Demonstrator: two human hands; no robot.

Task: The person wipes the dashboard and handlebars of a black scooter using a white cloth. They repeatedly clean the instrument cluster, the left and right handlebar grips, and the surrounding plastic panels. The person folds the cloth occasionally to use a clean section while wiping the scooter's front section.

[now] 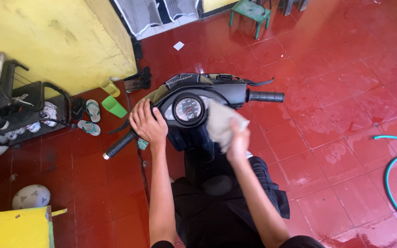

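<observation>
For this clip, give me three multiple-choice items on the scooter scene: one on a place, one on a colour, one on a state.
1. Where does the left hand rest?
A. on the left side of the black scooter handlebar
B. on the green stool
C. on the hose

2. What colour is the hose on the red tiled floor?
A. yellow
B. teal
C. white

3. What is the state of the right hand?
A. empty and open
B. closed on the grey cloth
C. on the right grip

Answers: 1 A, the palm lies beside the round speedometer. 2 B, its teal curve shows at the right edge. 3 B, the cloth hangs from its fingers by the dial.
</observation>
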